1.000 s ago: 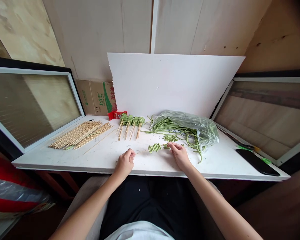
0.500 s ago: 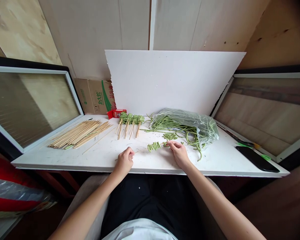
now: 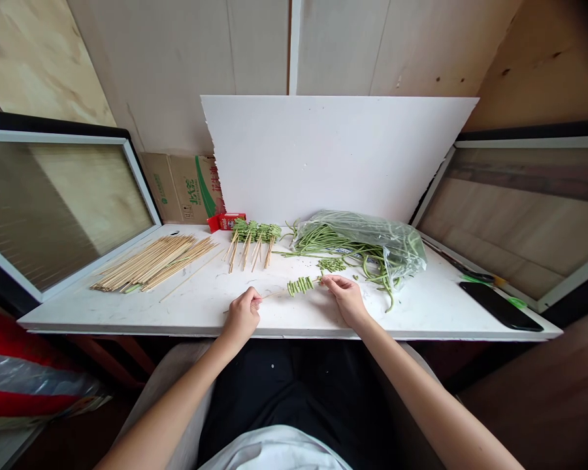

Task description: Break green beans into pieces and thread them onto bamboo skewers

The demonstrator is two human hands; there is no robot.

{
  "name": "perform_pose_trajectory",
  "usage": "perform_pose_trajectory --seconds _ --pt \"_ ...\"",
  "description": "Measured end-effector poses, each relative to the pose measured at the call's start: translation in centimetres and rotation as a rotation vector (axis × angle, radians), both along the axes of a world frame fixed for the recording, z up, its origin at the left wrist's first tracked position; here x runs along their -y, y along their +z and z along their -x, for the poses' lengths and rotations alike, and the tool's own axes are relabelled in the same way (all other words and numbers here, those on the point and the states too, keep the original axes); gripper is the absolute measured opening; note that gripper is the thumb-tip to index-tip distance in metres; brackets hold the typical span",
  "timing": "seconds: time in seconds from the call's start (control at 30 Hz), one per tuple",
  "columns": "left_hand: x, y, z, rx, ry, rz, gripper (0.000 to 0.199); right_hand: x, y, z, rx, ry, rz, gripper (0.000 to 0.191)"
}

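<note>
A thin wooden skewer [image 3: 273,295] is pinched near its lower end by my left hand [image 3: 244,312], whose fingers are closed. Several cut pieces of long bean [image 3: 300,286] sit threaded side by side along it. At the skewer's far tip, my right hand [image 3: 345,297] has thumb and fingertips closed, with a bit of green bean showing at them. Just beyond that hand lies a small pile of cut bean pieces [image 3: 332,264] on the white table [image 3: 294,323].
Loose skewers [image 3: 151,261] are heaped at the left. Finished bean skewers [image 3: 256,232] lie at the back beside a red box [image 3: 232,220]. Uncut long beans [image 3: 323,240] spill from a clear plastic bag [image 3: 396,245]. A black phone [image 3: 500,305] rests at the right edge.
My right fingertips have shifted slightly left toward the skewer's tip. My left hand keeps its pinch on the skewer. The whole view has moved a little.
</note>
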State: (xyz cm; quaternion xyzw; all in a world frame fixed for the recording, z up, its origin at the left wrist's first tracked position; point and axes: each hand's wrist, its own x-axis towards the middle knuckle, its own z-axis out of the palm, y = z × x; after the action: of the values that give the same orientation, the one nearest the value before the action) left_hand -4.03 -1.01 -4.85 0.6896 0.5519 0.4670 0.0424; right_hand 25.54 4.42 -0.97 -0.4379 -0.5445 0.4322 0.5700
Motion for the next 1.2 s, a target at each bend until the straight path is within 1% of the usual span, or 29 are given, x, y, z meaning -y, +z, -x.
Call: perform_pose_trajectory --seconds 0.1,0.2,0.3,0.43,0.57,0.63,0.77,0.8,0.9,1.0,1.2 --pt "0.1 0.0 0.0 -0.008 -0.011 -0.001 0.025 0.3 -0.2 0.9 -0.007 0.037 0.020 0.039" --pt "0.1 0.0 -0.1 0.000 -0.019 0.004 0.024 0.6 -0.2 1.8 -0.056 0.045 0.063 0.041" --pt "0.1 0.0 -0.1 0.006 -0.016 0.005 0.022 0.7 0.0 1.9 -0.051 0.046 0.098 0.046" --pt "0.1 0.2 -0.3 0.019 -0.002 0.006 0.020 0.2 0.6 0.8 0.038 0.029 0.066 0.050" --pt "0.2 0.3 -0.3 0.026 0.000 0.013 0.020 -1.0 0.8 -1.3 0.097 -0.021 -0.006 0.062" --pt "0.2 0.2 -0.3 0.027 0.001 0.022 0.021 -1.7 0.5 -2.2 0.222 -0.064 -0.084 0.060" --pt "0.2 0.0 -0.3 0.019 0.004 0.035 0.021 -2.5 -0.5 -3.5 0.634 -0.122 -0.309 0.033" --pt "0.2 0.0 -0.3 0.018 0.004 0.036 0.021 -2.6 -0.7 -3.6 0.728 -0.124 -0.357 0.030" --pt "0.1 0.0 -0.3 0.015 0.003 0.030 0.018 -2.5 -1.1 -3.6 0.934 -0.113 -0.448 0.029" --pt "0.1 0.0 -0.3 0.010 0.004 0.019 0.017 -2.3 -1.1 -3.4 1.038 -0.108 -0.475 0.029" --pt "0.1 0.1 -0.4 0.007 0.004 0.016 0.016 -2.0 -0.8 -3.3 1.134 -0.126 -0.480 0.024"
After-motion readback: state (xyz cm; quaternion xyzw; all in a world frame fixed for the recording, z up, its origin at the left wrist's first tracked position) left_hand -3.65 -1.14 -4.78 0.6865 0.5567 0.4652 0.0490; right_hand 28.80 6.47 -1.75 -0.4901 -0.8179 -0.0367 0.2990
